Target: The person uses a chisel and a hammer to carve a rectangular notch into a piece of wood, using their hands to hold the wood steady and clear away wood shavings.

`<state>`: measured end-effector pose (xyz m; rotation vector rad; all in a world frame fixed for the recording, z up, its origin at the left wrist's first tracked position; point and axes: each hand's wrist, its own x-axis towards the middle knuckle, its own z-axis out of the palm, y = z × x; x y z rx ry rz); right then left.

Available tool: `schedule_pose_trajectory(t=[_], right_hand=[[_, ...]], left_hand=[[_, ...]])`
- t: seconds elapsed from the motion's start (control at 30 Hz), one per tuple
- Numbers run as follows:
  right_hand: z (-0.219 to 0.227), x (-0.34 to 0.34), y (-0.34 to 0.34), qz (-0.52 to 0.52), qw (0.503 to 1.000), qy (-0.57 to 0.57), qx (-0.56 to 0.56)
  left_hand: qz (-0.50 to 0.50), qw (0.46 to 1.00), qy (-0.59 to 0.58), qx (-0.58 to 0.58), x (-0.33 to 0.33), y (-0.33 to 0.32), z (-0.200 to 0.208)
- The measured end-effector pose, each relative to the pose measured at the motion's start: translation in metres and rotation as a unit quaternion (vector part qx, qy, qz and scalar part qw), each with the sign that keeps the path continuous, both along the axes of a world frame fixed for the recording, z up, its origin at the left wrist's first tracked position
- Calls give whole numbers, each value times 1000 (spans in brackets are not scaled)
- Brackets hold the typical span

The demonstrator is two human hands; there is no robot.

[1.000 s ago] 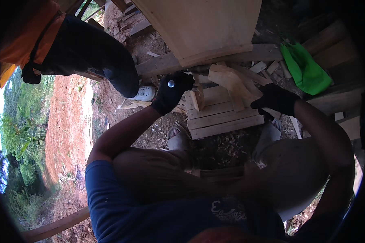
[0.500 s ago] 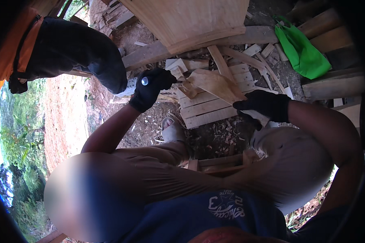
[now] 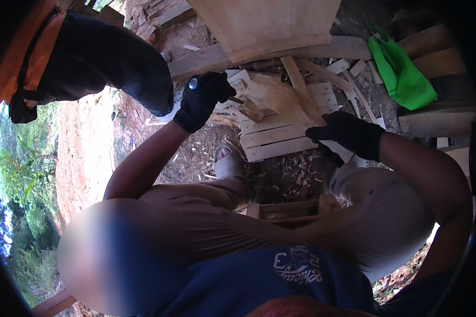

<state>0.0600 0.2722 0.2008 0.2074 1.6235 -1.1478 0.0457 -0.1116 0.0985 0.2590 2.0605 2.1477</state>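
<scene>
Left hand (image 3: 203,100), black-gloved, upper centre of frame, fingers clenched around metal-capped tool handle (image 3: 194,83). Right hand (image 3: 348,134), gloved, centre right, fingers curled gripping pale wood piece (image 3: 280,100) lying on slatted boards (image 3: 272,137).

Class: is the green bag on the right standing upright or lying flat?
Lying flat: the green bag sags limp across the planks and dirt, nothing propping it.

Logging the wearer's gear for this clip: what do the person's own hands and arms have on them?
Both hands wear black work gloves that cover the fingers and end at the wrist: the left hand and the right hand look alike. Above the gloves the forearms are bare, with no sleeves, watch or bands visible. A dark blue shirt with a pale print covers the torso.
</scene>
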Motion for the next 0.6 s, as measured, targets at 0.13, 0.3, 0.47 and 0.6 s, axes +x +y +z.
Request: schedule_pose_trajectory(t=[0.13,0.3,0.47,0.6], right_hand=[[14,-12,-5,-102,990,93,-42],[3,-7,-5,-41,994,102,-12],[5,-5,-15,177,959,195,103],[37,-20,-17,-14,991,125,33]], left_hand=[[17,999,-22,33,-1,-6,-3],[41,996,-75,8,-3,5,8],[72,993,-89,-39,-10,12,12],[84,994,-63,-15,-16,17,7]])
